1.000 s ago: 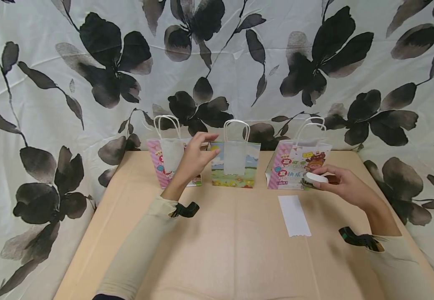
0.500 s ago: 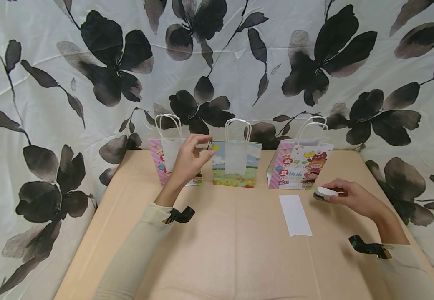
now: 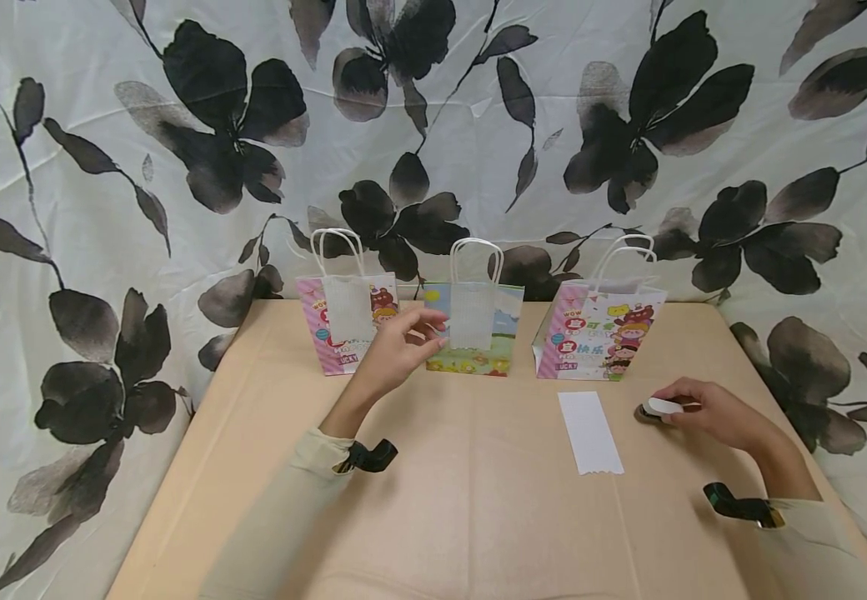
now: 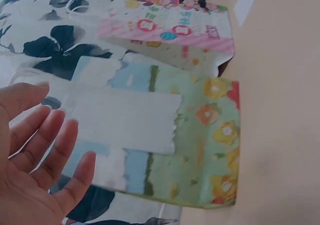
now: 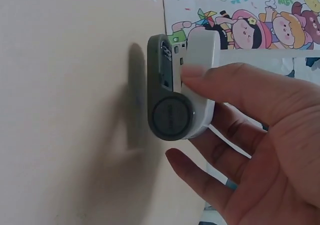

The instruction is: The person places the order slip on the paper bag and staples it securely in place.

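Note:
In the right wrist view, my right hand pinches a small white and grey stapler, held just above the table at the right in the head view. My left hand is held in front of the gap between two bags, its fingers loosely bent and holding nothing. A pink-striped paper bag stands at the left with a white paper strip on its front. On the middle green and blue bag is another white strip. The right pink-striped bag shows no strip.
A loose white paper strip lies on the table in front of the right bag. Behind the bags hangs a white cloth with dark printed flowers. All three bags have upright white handles.
My right hand has drawn the stapler back from the right bag and lowered it toward the table. My left hand has dropped lower. The bags and the loose strip stay put.

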Available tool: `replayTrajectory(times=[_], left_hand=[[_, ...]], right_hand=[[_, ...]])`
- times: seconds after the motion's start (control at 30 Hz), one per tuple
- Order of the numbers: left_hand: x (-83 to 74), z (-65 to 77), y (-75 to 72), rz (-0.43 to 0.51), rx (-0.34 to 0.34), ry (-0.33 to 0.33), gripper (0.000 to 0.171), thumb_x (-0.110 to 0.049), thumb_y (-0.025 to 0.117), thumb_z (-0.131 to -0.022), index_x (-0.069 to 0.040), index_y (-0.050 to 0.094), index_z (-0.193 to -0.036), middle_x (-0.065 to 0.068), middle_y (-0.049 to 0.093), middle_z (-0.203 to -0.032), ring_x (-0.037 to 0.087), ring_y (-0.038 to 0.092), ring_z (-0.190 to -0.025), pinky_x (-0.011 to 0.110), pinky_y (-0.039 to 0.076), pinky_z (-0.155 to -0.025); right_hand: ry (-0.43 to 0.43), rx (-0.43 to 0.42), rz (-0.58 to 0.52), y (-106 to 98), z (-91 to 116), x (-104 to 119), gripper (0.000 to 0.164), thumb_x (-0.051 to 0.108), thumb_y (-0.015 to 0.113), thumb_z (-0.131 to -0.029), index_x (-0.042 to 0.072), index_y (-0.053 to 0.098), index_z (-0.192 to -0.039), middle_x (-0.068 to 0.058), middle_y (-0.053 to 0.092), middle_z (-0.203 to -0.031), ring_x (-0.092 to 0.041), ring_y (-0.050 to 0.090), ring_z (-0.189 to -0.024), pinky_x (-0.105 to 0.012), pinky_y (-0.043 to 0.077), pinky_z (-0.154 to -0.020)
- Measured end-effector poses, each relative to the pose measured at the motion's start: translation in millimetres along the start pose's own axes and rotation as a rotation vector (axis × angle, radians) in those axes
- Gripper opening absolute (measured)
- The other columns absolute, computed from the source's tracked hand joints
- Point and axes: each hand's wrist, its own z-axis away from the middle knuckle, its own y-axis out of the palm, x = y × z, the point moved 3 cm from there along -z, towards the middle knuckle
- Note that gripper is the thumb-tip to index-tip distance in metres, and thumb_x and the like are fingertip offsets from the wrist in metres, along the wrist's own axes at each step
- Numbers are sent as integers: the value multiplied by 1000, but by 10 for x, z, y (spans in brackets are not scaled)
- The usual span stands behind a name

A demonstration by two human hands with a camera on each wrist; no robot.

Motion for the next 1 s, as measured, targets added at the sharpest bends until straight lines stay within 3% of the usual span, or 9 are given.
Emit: replayTrajectory(times=[0.17, 0.43, 0.5, 0.57, 0.67, 0.73, 0.9, 1.0], left_hand=[[301, 1, 210, -26, 87, 4, 33, -10, 74, -93, -2, 67, -124, 11, 69, -119, 19, 65, -95, 43, 57, -86], [397, 23, 520, 22, 174, -8, 27, -13, 73, -94, -6, 69, -120, 14, 70, -113, 19, 65, -94, 43, 55, -84], [414, 20, 593, 36, 193, -9, 27, -14, 73, -94, -6, 69, -119, 16, 69, -112, 19, 65, -94, 42, 56, -83], [432, 11, 663, 43, 210, -11, 27, -14, 74, -93, -5, 69, -119, 15, 69, -111, 18, 65, -94, 40, 56, -82], [448, -7, 767, 44, 233, -18, 27, -15, 75, -93, -7, 69, -119, 8, 71, -108, 16, 66, -93, 39, 57, -82], [455, -24, 832, 47, 246, -23, 28, -15, 75, -93, -7, 69, -119, 6, 71, -107, 16, 65, -93, 41, 57, -82], [471, -67, 970, 48, 280, -35, 32, -15, 75, -93, -6, 68, -123, 17, 70, -111, 16, 64, -95, 45, 56, -85], [490, -91, 1050, 40, 303, -43, 35, -18, 75, -93, -6, 66, -125, 19, 68, -114, 16, 64, -95, 42, 57, -85]], right_hand=[[22, 10, 6, 40, 32, -4, 29, 9, 76, -89, 3, 70, -117, -8, 68, -109, -7, 59, -95, -20, 52, -83], [58, 39, -21, 70, 47, -51, 31, 6, 74, -89, 0, 68, -119, -11, 68, -111, -11, 60, -96, -18, 52, -83], [64, 55, -18, 66, 54, -33, 34, 3, 74, -89, 0, 67, -122, -14, 67, -115, -17, 61, -101, -26, 55, -87], [58, 67, 3, 53, 60, 13, 39, 2, 74, -88, -1, 65, -126, -18, 65, -122, -28, 61, -108, -41, 56, -93], [38, 78, 45, 23, 74, 125, 47, 3, 73, -88, 0, 61, -133, -24, 60, -133, -44, 55, -120, -64, 45, -100], [29, 69, 68, -8, 76, 216, 50, 8, 74, -89, 0, 59, -136, -26, 58, -137, -49, 50, -127, -72, 39, -100], [-1, 19, 86, -96, 52, 424, 50, 21, 74, -94, 0, 58, -136, -23, 60, -136, -47, 51, -127, -71, 38, -102], [-22, -22, 97, -137, 52, 525, 49, 27, 73, -95, 3, 60, -136, -18, 63, -134, -41, 55, -125, -60, 44, -104]])
